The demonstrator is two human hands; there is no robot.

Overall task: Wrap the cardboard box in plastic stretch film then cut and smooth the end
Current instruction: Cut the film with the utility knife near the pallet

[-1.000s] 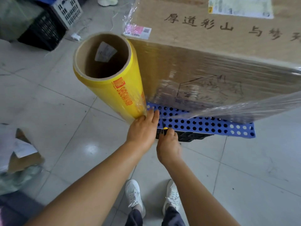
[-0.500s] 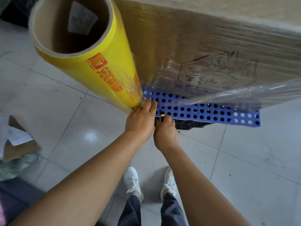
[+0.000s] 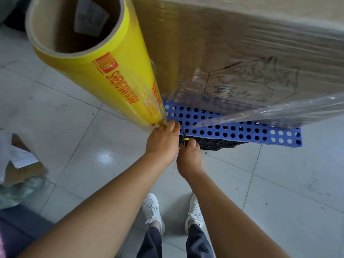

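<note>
The cardboard box (image 3: 232, 58) sits on a blue perforated pallet (image 3: 242, 132), its side already wrapped in film. The left hand (image 3: 162, 144) grips the yellow film roll's (image 3: 115, 79) lower end; the right hand (image 3: 189, 155) holds a small yellow-handled cutter (image 3: 184, 136) at the pallet's near-left corner. Cutting and smoothing remain.
</note>
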